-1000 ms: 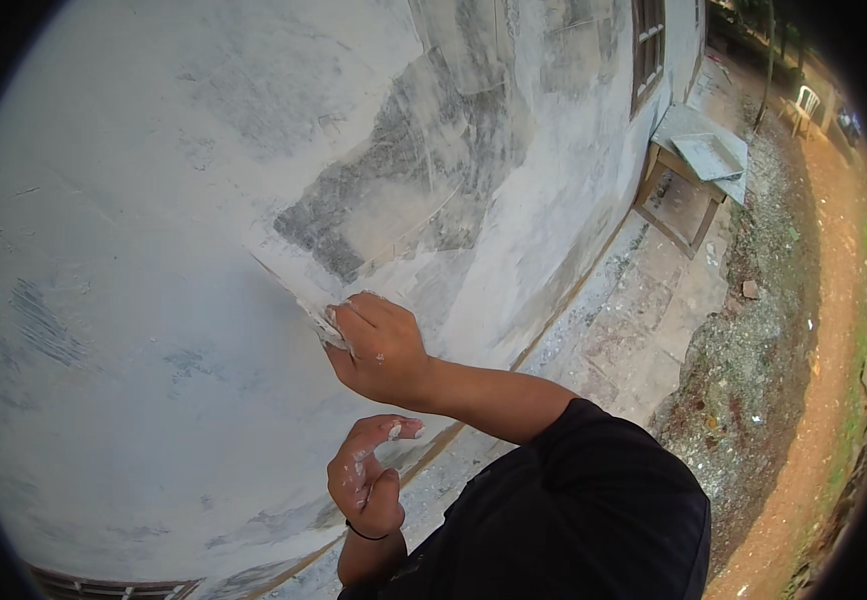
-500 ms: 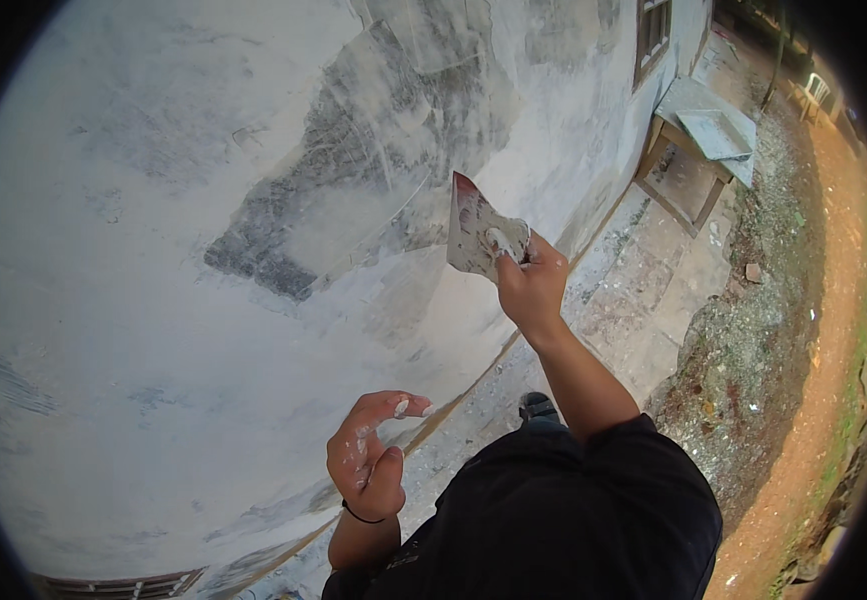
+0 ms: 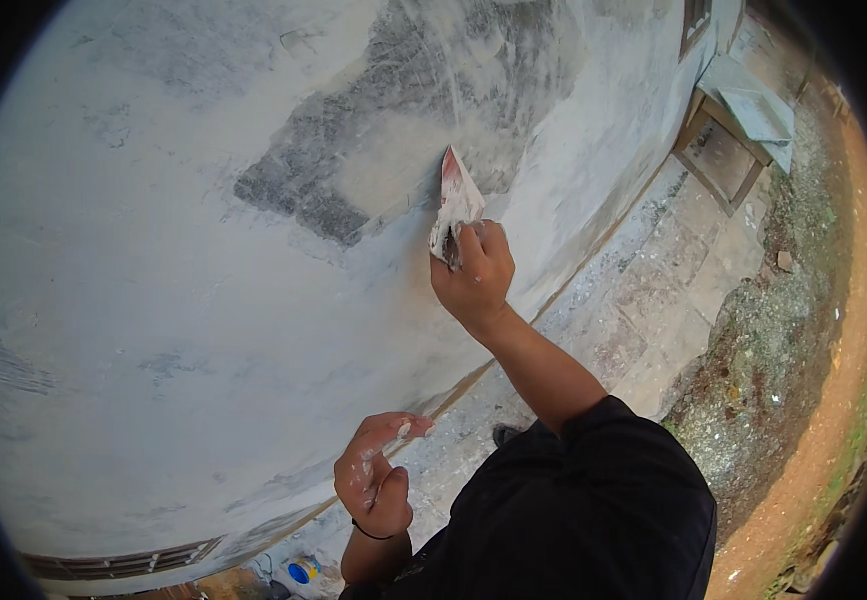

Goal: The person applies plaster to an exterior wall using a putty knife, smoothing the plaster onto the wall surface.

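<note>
My right hand (image 3: 478, 272) is wrapped round a putty knife (image 3: 460, 193) whose broad blade is smeared with white filler. The blade is turned nearly edge-on to me and lies at the wall (image 3: 173, 420), by the lower right border of a rough grey patch (image 3: 303, 175). Whether its whole edge touches cannot be made out. Lower down, my left hand (image 3: 375, 478) hovers in front of the wall with its fingers bent and the thumb apart. It holds nothing, and white filler clings to its fingers. A dark band circles the left wrist.
A wooden stand (image 3: 718, 155) with a pale tray (image 3: 756, 112) on top stands by the wall at the far right. Paving (image 3: 643, 310) speckled with white runs along the wall's foot, beside gravel (image 3: 743, 390). At the lower left are a barred opening (image 3: 118, 567) and a blue-topped container (image 3: 303, 570).
My right hand has moved left with the putty knife and turned the blade from face-on to nearly edge-on against the wall. The view has shifted slightly; my left hand keeps its pose.
</note>
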`<state>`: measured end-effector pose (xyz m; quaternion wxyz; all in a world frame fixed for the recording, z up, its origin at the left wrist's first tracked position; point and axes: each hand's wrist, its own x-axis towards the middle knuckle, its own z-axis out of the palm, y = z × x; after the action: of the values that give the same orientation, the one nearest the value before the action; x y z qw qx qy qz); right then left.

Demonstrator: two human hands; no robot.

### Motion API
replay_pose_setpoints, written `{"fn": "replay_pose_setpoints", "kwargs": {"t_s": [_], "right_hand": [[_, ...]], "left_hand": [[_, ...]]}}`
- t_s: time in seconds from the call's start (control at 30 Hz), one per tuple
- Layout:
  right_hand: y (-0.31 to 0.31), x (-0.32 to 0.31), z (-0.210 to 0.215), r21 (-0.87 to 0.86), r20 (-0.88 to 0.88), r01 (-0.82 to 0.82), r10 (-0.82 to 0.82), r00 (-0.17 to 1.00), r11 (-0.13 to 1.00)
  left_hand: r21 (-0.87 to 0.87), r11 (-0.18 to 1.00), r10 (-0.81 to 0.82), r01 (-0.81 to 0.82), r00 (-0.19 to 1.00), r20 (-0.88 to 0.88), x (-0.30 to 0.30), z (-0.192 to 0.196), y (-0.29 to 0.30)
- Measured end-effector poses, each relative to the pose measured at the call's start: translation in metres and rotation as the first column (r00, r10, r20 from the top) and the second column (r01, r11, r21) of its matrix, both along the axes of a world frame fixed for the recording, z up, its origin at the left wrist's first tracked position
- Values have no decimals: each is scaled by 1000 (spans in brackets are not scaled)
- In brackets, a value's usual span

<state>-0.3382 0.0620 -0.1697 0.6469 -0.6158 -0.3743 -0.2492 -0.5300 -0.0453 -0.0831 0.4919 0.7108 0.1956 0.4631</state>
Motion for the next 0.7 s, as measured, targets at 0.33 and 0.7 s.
{"fn": "replay_pose_setpoints", "kwargs": {"t_s": [0.33, 0.7], "right_hand": [[-26, -106, 16, -101, 73, -291, 299, 952, 951], [-36, 5, -21, -64, -322, -707, 656, 682, 704]], "left_hand": [[-14, 999, -34, 34, 999, 35, -51, -2, 4], [-20, 991, -129, 129, 992, 9, 12, -21, 26]]}}
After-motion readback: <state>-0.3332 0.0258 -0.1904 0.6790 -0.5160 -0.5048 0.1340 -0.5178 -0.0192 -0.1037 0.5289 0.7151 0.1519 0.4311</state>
